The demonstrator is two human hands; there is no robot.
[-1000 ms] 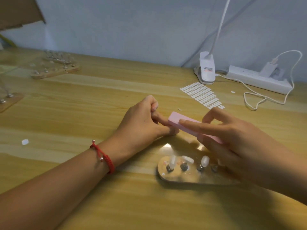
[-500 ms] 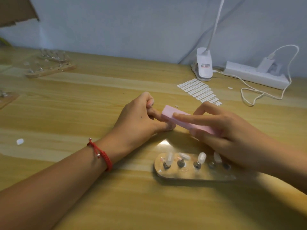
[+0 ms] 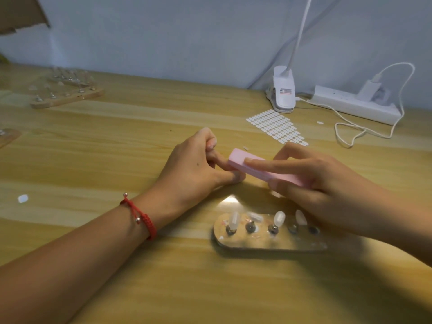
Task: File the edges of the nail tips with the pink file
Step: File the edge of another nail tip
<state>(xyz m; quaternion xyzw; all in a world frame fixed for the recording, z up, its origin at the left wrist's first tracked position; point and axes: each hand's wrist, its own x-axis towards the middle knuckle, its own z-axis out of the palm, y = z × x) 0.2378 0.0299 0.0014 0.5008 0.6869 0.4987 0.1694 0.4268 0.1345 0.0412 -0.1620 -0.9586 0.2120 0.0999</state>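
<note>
My right hand (image 3: 327, 183) grips the pink file (image 3: 261, 168), a long block, with the index finger laid flat along its top. The file's left end meets the fingertips of my left hand (image 3: 194, 167). That hand is curled, and its thumb and index finger pinch what seems to be a small nail tip, mostly hidden behind the file. Below the hands lies a shiny oval stand (image 3: 268, 242) with a row of metal posts. Clear nail tips (image 3: 279, 218) sit on several posts, and the rightmost post looks bare.
A sheet of white oval stickers (image 3: 275, 126) lies behind the hands. A white clip lamp (image 3: 284, 94), a power strip (image 3: 355, 106) and a looped cable (image 3: 350, 134) are at the back right. Wooden stands (image 3: 67, 94) sit far left, with a loose white bit (image 3: 23, 198) on the table.
Both hands keep their hold. The file has slid only slightly against the left fingertips. The camera view has shifted a little, so the stand's right end shows more.
</note>
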